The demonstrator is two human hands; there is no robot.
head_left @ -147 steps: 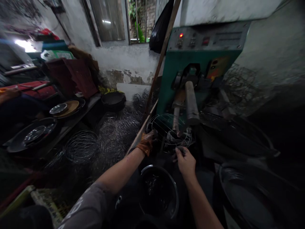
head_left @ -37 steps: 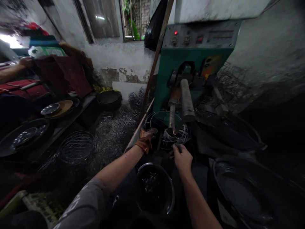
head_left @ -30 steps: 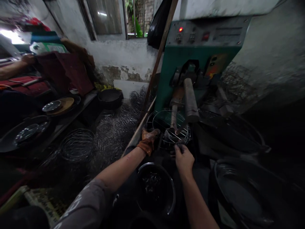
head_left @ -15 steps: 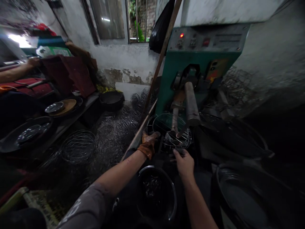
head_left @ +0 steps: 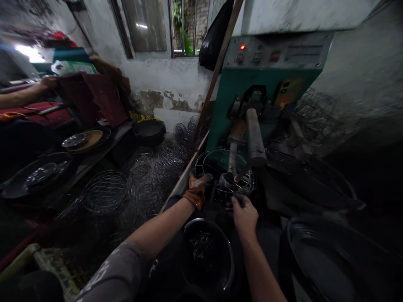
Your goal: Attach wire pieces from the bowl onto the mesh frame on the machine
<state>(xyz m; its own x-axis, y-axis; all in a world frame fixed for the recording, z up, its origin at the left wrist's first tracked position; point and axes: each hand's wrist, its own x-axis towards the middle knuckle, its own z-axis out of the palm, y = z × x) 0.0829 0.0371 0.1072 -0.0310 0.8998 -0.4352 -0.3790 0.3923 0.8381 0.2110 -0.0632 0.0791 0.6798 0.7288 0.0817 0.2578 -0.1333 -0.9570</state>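
Note:
My left hand [head_left: 197, 188], in a worn orange-brown glove, grips the left rim of a round wire basket frame [head_left: 217, 162] that sits under the metal arms [head_left: 254, 138] of a green machine [head_left: 252, 84]. At the frame's near edge, my bare right hand [head_left: 243, 212] pinches a small wire piece, which is too small and dark to make out. A steel bowl [head_left: 220, 247] with small metal bits inside stands just below both hands.
Many finished wire frames [head_left: 107, 191] are heaped on the floor at left. Dark pans [head_left: 40, 174] sit on a low bench there, and another person's arm [head_left: 25, 94] shows at far left. A large dark basin [head_left: 321, 260] lies at right. A wooden pole [head_left: 214, 79] leans by the machine.
My right hand dipped slightly toward me, then came back up to the frame's near edge. The left hand has stayed on the rim. The view shifted a little.

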